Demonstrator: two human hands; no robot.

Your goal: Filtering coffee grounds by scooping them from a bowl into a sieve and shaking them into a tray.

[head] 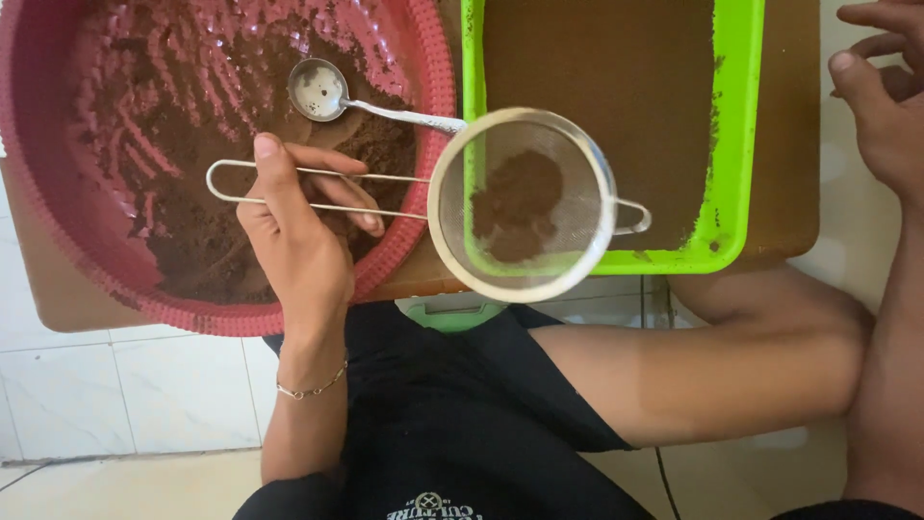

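Your left hand (298, 226) pinches the wire handle of the metal sieve (520, 204), thumb on top and fingers curled under. The sieve holds a clump of brown powder (518, 204) over the near left corner of the green tray (736, 144). A spoon (322, 91) lies in the red basin (58, 221) of powder at left. Your right hand (885, 106) rests at the far right, fingers loosely spread and holding nothing.
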